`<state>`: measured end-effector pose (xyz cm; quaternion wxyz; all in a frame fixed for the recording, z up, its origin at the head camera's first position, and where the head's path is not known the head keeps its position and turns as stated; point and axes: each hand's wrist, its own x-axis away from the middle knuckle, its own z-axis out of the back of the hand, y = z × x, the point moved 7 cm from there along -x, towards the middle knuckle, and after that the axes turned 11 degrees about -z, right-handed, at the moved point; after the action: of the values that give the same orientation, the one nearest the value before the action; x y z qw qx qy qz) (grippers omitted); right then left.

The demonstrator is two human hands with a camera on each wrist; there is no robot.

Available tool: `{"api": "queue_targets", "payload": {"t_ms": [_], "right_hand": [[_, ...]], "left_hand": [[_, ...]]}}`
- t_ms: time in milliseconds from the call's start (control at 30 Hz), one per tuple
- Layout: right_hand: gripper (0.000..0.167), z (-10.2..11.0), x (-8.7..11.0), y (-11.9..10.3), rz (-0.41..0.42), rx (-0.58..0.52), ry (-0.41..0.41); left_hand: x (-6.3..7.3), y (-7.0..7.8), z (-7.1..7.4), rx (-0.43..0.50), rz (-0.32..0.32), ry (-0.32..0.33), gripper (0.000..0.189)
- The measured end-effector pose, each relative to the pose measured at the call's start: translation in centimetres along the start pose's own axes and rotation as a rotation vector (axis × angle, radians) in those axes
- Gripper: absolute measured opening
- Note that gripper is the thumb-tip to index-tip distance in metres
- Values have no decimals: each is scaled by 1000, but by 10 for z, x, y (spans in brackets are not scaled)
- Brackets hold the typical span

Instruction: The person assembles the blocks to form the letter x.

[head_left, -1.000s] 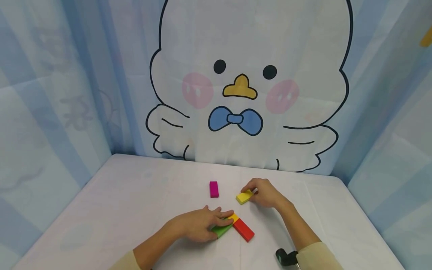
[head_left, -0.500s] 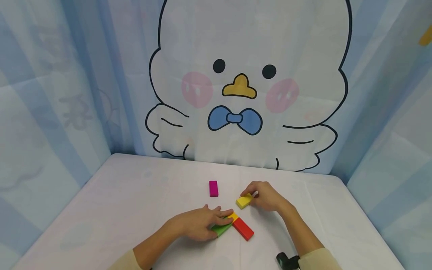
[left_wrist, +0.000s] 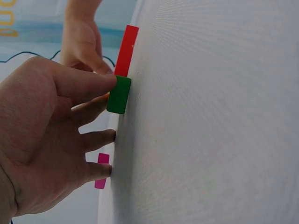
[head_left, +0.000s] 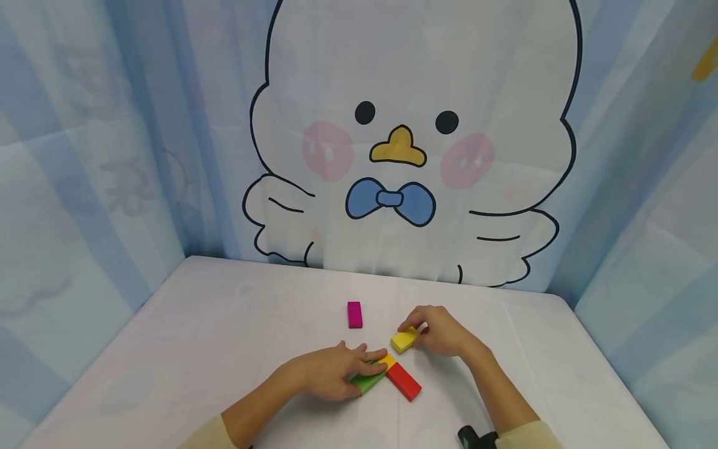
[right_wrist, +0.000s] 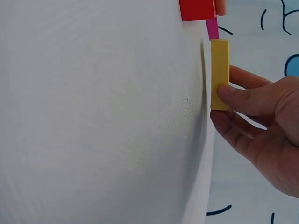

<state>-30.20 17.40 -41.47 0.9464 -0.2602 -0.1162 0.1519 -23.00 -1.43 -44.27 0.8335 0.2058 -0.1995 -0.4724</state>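
White table (head_left: 224,324) is lying before a curtain backdrop (head_left: 409,125) printed with a cartoon chick.

Left hand (head_left: 331,373) is lying flat, fingers straight, pressing down on the green block (head_left: 368,381); thumb tip is sitting on that block's end in the left wrist view (left_wrist: 118,95). Fingertips are also covering part of a small yellow piece (head_left: 387,360) wedged between the green block and the red block (head_left: 404,381). Red block is lying just right of the hand, touching the yellow piece.

Right hand (head_left: 440,330) is pinching the yellow block (head_left: 405,340) at its far end, thumb and fingers curled round it; the block is sticking out leftward from the fingertips, near the table, contact unclear.

Magenta block (head_left: 354,314) is lying alone, apart from both hands.
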Motion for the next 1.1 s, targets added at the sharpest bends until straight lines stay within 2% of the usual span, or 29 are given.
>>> {"api": "queue_targets", "payload": {"t_ms": [700,1100], "right_hand": [[27,-7,9,-4,10,-5,-20],[27,-10,9,-7,14,15,-22]], "left_hand": [[1,0,-1,-11,-21,15,61],[0,-1,0,-11,2,12,61]]}}
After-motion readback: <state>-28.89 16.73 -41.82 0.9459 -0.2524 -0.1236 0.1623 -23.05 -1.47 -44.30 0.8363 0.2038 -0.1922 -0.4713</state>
